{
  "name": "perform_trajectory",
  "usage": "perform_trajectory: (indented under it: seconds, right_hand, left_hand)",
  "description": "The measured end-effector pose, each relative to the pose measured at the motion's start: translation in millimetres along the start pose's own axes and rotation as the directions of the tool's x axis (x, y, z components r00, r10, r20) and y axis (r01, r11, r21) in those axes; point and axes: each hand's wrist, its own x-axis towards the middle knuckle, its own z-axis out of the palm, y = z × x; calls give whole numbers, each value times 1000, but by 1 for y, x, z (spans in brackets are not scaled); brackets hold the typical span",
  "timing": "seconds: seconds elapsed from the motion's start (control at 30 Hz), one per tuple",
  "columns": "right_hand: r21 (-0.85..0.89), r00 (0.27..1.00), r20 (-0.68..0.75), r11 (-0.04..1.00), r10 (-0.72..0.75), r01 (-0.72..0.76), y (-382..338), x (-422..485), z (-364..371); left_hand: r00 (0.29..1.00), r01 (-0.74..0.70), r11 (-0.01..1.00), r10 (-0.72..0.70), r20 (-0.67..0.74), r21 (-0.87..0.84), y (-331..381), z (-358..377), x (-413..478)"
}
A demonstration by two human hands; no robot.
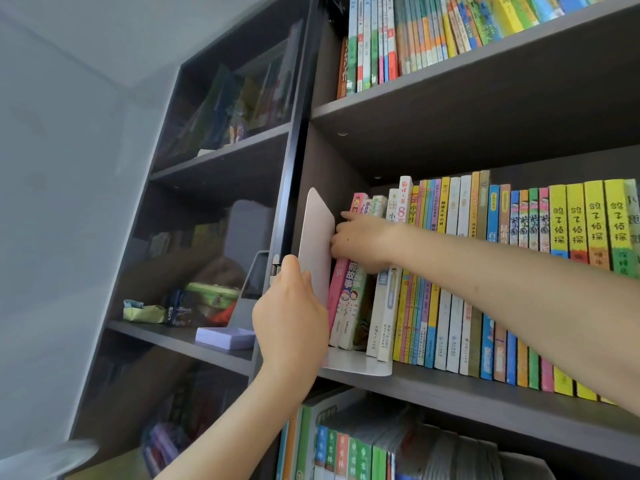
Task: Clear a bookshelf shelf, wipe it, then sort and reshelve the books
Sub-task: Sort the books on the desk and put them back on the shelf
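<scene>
A long row of colourful books (450, 271) stands upright on the dark middle shelf (485, 396). At its left end stands a white metal bookend (317, 244), its flat foot (360, 365) lying under the first books. My left hand (291, 317) grips the bookend's upright plate by its near edge. My right hand (363, 242) reaches across the spines, its fingers touching the leftmost books, a pink book (341, 292) and a green one beside it, right next to the bookend. Those few books lean slightly.
The shelf above holds more books (415, 36), and so does the shelf below (346, 448). Left of the upright panel is a glass-door section (214, 202) with a purple box (225, 337), a green pouch and other small items.
</scene>
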Motion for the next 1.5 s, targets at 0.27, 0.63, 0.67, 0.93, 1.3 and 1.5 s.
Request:
perform_trajectory:
  seconds: [0.27, 0.63, 0.67, 0.93, 1.3, 1.5]
  right_hand:
    - [227, 978, -206, 971, -29, 76, 46, -7, -5]
    - [185, 970, -222, 981, 97, -56, 28, -18, -15]
    - [184, 970, -220, 981, 104, -63, 23, -21, -16]
    - [13, 970, -239, 999, 42, -40, -40, -74, -27]
    - [309, 844, -446, 936, 299, -169, -33, -105, 0]
    - [285, 918, -303, 944, 255, -168, -37, -86, 25]
  left_hand:
    - [1000, -5, 1000, 5, -25, 1, -5, 12, 4]
    - [963, -116, 943, 30, 268, 311, -2, 21, 7]
    - [945, -179, 905, 49, 323, 386, -3, 14, 5]
    - [887, -282, 888, 97, 451, 364, -2, -17, -16]
    - [855, -154, 925, -51, 516, 347, 7, 25, 1]
    - [812, -132, 927, -102, 575, 350, 18, 50, 12]
